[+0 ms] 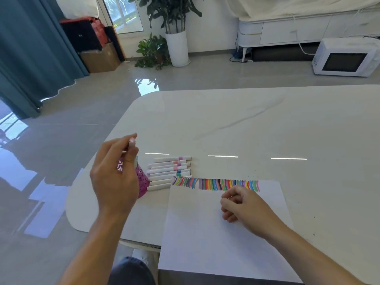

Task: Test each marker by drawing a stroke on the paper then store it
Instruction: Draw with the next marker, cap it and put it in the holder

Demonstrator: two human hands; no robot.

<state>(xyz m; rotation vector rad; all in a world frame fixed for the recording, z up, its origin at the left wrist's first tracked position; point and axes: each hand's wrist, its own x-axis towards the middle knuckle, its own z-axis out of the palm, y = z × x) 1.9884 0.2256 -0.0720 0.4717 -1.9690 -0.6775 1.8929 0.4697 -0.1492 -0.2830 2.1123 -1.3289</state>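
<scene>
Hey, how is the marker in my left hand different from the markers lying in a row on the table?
The held marker stands roughly upright in the left hand, lifted off the table; the row of markers lies flat, side by side. Fingers hide most of the held marker; the row's barrels lie in plain view.

Glossy grey floor (82, 112) fills the left of the frame and mirrors daylight from the window (123, 13) at the top. Teal curtain (30, 48) upper left, tall potted plant (176, 46) top centre, white microwave (345, 60) on the floor upper right.
</scene>
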